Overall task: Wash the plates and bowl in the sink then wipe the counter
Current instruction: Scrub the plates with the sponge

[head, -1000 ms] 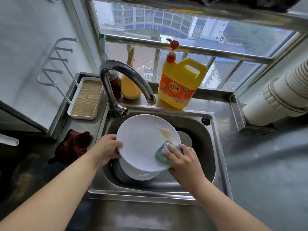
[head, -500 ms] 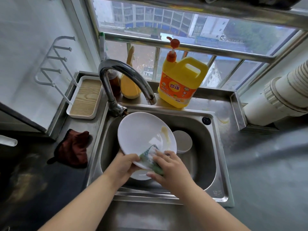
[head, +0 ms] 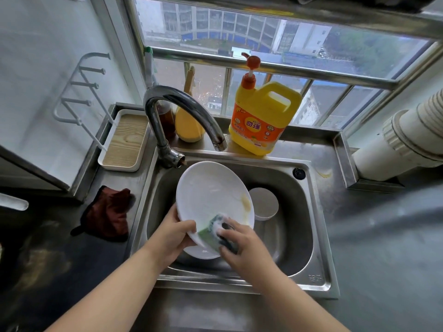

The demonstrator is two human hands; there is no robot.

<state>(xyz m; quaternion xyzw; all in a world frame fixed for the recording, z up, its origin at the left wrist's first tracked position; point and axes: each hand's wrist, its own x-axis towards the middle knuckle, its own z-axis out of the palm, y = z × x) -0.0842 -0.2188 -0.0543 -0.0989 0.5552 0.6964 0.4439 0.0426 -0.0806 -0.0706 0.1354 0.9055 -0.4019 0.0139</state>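
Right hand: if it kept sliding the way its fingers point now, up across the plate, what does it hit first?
Likely the yellowish smear on the plate that the left hand holds. The right hand presses the sponge toward it. Past the rim sits the bowl; depth there is unclear.

White plate, green sponge, yellow-orange detergent jug, dark red cloth

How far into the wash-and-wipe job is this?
Early. Nothing looks finished. In hand: the left hand holds a white plate tilted over the sink, and the right hand scrubs its lower edge with a soapy sponge; a yellow smear is on the plate. Left: a second plate beneath, the upturned bowl, rinsing, then wiping the counter, where the cloth lies unused.
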